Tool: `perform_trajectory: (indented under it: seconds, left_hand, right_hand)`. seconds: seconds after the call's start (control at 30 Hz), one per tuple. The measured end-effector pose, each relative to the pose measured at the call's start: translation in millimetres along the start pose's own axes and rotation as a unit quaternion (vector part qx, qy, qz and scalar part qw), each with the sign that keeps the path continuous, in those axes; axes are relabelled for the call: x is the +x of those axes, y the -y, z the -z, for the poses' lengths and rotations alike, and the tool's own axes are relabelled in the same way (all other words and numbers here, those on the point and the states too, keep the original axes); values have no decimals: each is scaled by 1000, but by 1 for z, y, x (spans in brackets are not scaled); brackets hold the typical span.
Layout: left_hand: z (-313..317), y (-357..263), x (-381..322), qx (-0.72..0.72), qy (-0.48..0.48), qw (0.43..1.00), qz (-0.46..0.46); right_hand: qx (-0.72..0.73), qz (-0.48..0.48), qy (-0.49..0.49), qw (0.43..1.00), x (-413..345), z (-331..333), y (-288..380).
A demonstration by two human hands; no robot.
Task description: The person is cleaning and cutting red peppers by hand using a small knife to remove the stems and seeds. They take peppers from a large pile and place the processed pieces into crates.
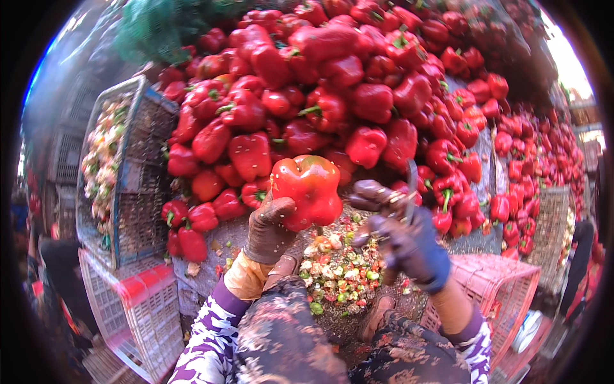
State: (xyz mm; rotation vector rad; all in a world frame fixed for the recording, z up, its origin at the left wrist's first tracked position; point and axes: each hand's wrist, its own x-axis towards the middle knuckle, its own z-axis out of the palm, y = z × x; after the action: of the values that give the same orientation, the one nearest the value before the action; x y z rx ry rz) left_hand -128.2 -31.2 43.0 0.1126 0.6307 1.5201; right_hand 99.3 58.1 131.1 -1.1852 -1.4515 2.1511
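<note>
My left hand (pixel 272 230), in a brown-stained glove, grips a large red bell pepper (pixel 307 192) with an orange-green patch on its upper side. The pepper's stem end appears to point down. To its right, my right hand (pixel 407 245) wears a blue glove with dark, wet-looking fingers and holds a small knife (pixel 412 185), its thin blade pointing up. Blade and pepper are apart. On the ground between my feet lies a heap of pepper cores and seeds (pixel 343 276). A big pile of red bell peppers (pixel 331 105) rises just beyond both hands.
At left, a blue-edged crate (pixel 128 177) filled with pepper cores rests on a pink-and-white plastic crate (pixel 148 307). A pink crate (pixel 494 278) stands by my right arm. Green netting (pixel 158 29) hangs at the upper left. More peppers (pixel 532 158) lie at right near another crate (pixel 549 230).
</note>
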Motion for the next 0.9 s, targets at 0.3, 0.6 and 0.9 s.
perform_trajectory:
  seconds: [0.3,0.6,0.9]
  left_hand:
    - [42,-76,-95,-145,47,984,-95]
    - [94,-129,-230,-88,46,979,-179]
    - [118,-132,-350,-53,-130,948,-287]
  right_hand:
    - [276,-29,-114,954,17,34,35]
    - [-323,-29,72,943,-6,-123,137]
    - [-713,235,188,634,-3,-229,126]
